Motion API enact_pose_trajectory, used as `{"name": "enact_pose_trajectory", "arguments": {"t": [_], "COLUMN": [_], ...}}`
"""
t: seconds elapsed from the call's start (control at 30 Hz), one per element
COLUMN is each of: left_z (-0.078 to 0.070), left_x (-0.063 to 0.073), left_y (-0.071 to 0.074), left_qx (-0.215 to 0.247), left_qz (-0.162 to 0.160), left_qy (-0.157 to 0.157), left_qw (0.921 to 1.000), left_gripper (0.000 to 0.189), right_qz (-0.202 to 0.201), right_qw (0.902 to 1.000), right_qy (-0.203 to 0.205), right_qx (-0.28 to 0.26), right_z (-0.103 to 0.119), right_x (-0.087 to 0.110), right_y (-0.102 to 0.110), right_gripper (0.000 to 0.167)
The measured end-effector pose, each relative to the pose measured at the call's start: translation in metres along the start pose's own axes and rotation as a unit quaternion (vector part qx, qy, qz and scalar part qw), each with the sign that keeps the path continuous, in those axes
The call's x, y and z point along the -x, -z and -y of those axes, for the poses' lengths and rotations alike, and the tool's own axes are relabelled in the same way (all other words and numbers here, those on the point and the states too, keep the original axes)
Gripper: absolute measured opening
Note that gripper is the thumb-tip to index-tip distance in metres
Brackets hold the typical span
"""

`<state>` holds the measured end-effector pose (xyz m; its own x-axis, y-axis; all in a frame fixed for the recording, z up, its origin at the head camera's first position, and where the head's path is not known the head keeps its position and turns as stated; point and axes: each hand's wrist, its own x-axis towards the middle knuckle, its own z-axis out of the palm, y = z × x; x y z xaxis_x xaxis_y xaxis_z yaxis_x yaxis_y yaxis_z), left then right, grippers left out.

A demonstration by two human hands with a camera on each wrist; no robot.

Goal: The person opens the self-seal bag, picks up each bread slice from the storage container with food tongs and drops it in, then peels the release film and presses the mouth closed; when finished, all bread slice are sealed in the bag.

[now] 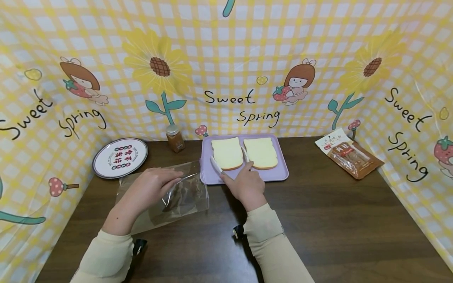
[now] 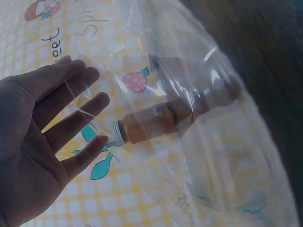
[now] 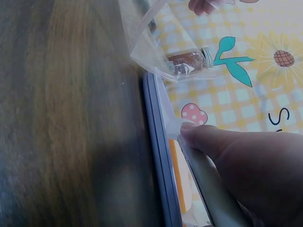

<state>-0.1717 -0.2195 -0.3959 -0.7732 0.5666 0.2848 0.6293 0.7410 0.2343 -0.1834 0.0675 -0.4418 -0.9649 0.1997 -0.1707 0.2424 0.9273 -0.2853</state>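
My right hand point(image 1: 247, 184) holds white tongs point(image 1: 216, 165) at the tray's front edge. Their two pale arms lie on either side of the left bread slice point(image 1: 227, 153). In the right wrist view the thumb point(image 3: 199, 137) rests along one arm. A second slice point(image 1: 261, 153) lies beside it on the lilac tray point(image 1: 283, 173). To the left, a clear plastic bag point(image 1: 191, 200) lies on the table under my left hand point(image 1: 152, 186). In the left wrist view its fingers are spread and loosely bent against the film point(image 2: 208, 161); I see no grip.
A small jar of brown contents point(image 1: 175, 139) stands behind the bag, against the checked cloth point(image 1: 226, 47). A white plate with red lettering point(image 1: 139, 153) sits at the back left. At the right, a sausage packet point(image 1: 350, 155) lies on the dark wooden table point(image 1: 318, 220).
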Motion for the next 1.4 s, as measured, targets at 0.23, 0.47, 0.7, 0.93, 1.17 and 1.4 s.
{"name": "enact_pose_trajectory", "arguments": {"t": [0.23, 0.47, 0.7, 0.93, 1.17, 1.4], "left_z": [0.0, 0.001, 0.003, 0.002, 0.0, 0.0], "left_x": [-0.003, -0.004, -0.003, -0.002, 0.001, 0.002], "left_y": [0.001, 0.001, 0.0, -0.001, 0.0, -0.001], "left_qx": [-0.002, -0.003, -0.005, -0.005, 0.001, -0.005], "left_qz": [0.003, 0.003, -0.003, -0.001, 0.003, 0.004], "left_qy": [-0.006, -0.006, -0.01, -0.007, 0.009, 0.017], "left_qw": [1.0, 1.0, 0.9999, 1.0, 0.9999, 0.9998], "left_gripper": [0.025, 0.025, 0.024, 0.024, 0.025, 0.025], "right_qz": [-0.004, -0.01, -0.008, -0.028, -0.071, -0.097], "right_qw": [1.0, 0.9999, 0.9998, 0.9987, 0.9939, 0.9888], "right_qy": [-0.004, -0.008, -0.002, 0.027, 0.075, 0.11], "right_qx": [0.001, 0.012, 0.016, 0.034, 0.039, 0.028], "right_z": [0.002, 0.005, 0.004, -0.002, -0.01, -0.024], "right_x": [0.001, 0.002, 0.002, 0.001, 0.007, 0.007], "right_y": [0.0, -0.003, -0.005, 0.001, 0.019, 0.028], "right_gripper": [0.12, 0.114, 0.112, 0.111, 0.106, 0.104]}}
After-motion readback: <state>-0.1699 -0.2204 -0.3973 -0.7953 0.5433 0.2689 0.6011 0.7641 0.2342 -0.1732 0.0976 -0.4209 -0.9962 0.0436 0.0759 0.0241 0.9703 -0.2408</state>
